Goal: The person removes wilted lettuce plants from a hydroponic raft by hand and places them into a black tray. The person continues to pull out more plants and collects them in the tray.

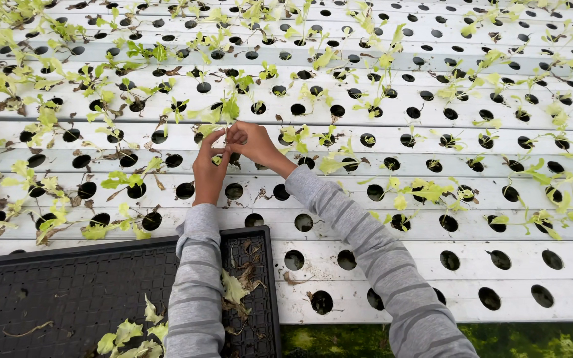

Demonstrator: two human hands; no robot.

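Both my hands meet over one hole of the white grow channels [339, 199]. My left hand [208, 169] pinches at a small green seedling [230, 109] with its fingertips. My right hand [253, 142] has its fingers closed on the same seedling, right at the hole. Both arms wear grey striped sleeves. The seedling's base is hidden behind my fingers.
A black plastic tray [67, 292] lies at the lower left with loose green leaves [130, 335] and dry brown scraps [250, 265] in it. Many wilted seedlings fill holes to the left and top; holes at the lower right stand bare. Green ground shows below the channels.
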